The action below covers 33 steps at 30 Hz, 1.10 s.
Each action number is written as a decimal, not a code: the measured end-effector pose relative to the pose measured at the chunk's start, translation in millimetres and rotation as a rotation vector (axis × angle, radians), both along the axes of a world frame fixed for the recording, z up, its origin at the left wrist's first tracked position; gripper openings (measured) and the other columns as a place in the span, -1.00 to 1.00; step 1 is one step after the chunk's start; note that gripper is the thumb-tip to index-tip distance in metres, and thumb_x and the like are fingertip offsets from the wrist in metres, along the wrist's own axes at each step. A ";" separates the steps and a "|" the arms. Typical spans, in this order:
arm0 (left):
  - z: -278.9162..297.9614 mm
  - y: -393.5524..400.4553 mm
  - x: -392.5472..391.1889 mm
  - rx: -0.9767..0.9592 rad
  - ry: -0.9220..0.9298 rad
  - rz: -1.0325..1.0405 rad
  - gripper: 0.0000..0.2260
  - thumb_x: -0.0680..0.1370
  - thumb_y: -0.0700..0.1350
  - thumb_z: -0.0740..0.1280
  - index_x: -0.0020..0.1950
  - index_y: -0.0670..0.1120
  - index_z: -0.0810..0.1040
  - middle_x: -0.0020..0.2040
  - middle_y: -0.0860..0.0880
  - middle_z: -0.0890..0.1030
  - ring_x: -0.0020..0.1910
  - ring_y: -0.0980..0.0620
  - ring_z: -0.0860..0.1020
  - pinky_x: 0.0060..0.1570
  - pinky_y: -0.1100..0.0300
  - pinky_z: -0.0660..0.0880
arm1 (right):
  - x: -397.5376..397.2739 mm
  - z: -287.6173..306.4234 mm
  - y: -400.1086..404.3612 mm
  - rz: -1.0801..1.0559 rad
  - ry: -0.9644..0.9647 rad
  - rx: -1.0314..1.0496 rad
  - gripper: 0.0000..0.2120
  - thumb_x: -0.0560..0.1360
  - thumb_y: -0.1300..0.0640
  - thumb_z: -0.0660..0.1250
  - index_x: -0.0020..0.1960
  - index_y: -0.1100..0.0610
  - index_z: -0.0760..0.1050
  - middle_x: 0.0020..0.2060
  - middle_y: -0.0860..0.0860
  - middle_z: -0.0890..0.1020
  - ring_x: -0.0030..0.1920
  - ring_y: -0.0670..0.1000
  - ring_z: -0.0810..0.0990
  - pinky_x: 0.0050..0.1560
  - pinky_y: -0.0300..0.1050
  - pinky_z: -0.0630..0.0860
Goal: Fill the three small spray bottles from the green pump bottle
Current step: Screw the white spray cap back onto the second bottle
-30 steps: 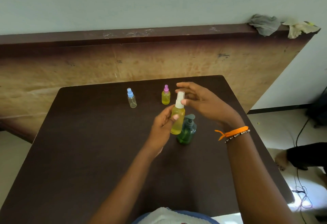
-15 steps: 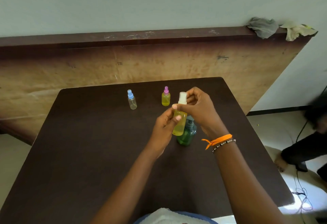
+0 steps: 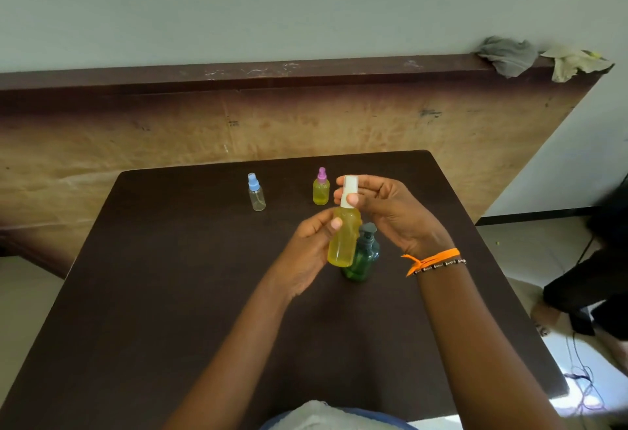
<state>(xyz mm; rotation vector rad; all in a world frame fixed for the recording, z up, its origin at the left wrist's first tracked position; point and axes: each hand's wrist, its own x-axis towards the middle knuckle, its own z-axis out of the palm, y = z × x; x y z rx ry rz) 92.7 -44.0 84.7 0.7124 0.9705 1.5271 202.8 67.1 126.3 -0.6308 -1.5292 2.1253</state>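
Observation:
My left hand [image 3: 311, 253] grips a spray bottle [image 3: 343, 241] full of yellow liquid, held upright above the dark table [image 3: 170, 293]. My right hand [image 3: 390, 208] pinches its white spray top [image 3: 348, 191] between thumb and fingers. Right behind the held bottle stands the green pump bottle [image 3: 363, 256], partly hidden by it. Farther back on the table stand a pink-capped bottle [image 3: 321, 188] with yellow liquid and a blue-capped bottle [image 3: 255, 192] that looks clear.
A wooden panel with a dark ledge [image 3: 306, 73] rises behind the table; two rags [image 3: 509, 54] lie on its right end. At the right, a person's legs [image 3: 591, 290] and cables [image 3: 584, 382] are on the floor.
My right hand's fingers have opened out from a tighter curl around the white top and its wrist swung right. The held bottle stays in place.

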 end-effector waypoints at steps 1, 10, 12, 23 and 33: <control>0.4 0.9 1.9 -0.020 0.045 0.051 -0.78 0.47 -0.07 0.30 0.09 -0.06 0.54 -0.11 0.03 0.67 -0.13 0.14 0.62 -0.10 0.25 0.56 | -1.2 0.2 -2.0 -0.051 -0.011 0.022 -0.66 0.30 0.25 0.48 0.07 0.20 0.59 -0.20 0.00 0.74 -0.15 -0.12 0.71 -0.13 -0.29 0.60; 10.3 5.4 11.0 -0.187 0.407 0.227 -0.78 0.62 -0.13 0.16 0.20 -0.07 0.51 0.03 -0.02 0.61 0.04 0.07 0.56 0.03 0.22 0.47 | -18.8 -8.4 -20.3 -0.460 -0.180 0.161 -0.75 0.32 0.32 0.57 -0.08 0.13 0.59 -0.14 0.13 0.71 -0.19 -0.02 0.67 -0.14 -0.19 0.61; 13.1 3.0 6.3 -0.208 0.391 0.140 -0.78 0.61 -0.11 0.19 0.21 -0.11 0.51 0.09 -0.07 0.61 0.07 0.05 0.56 0.08 0.16 0.48 | -21.9 -7.7 -19.9 -0.504 -0.194 0.181 -0.74 0.31 0.30 0.59 -0.12 0.12 0.56 -0.26 0.02 0.67 -0.29 -0.12 0.63 -0.30 -0.32 0.54; 17.6 -13.3 -9.8 0.019 -0.288 -0.257 -0.58 0.39 0.08 0.41 0.12 -0.17 0.61 -0.09 -0.09 0.64 -0.14 0.04 0.63 0.00 0.03 0.60 | -3.9 -2.2 -6.1 0.185 0.147 -0.159 -0.50 0.38 0.06 0.41 0.28 0.21 0.51 -0.11 -0.01 0.68 -0.46 -0.17 0.41 -0.37 -0.30 0.51; 12.0 -6.9 -8.9 -0.098 0.013 -0.017 -0.68 0.38 -0.06 0.34 0.10 -0.15 0.55 -0.08 -0.05 0.68 -0.06 0.02 0.65 -0.09 0.20 0.59 | -8.3 -12.9 -6.1 0.051 -0.006 -0.084 -0.62 0.30 0.05 0.55 0.08 0.14 0.64 -0.19 -0.01 0.71 -0.32 -0.09 0.58 -0.35 -0.21 0.44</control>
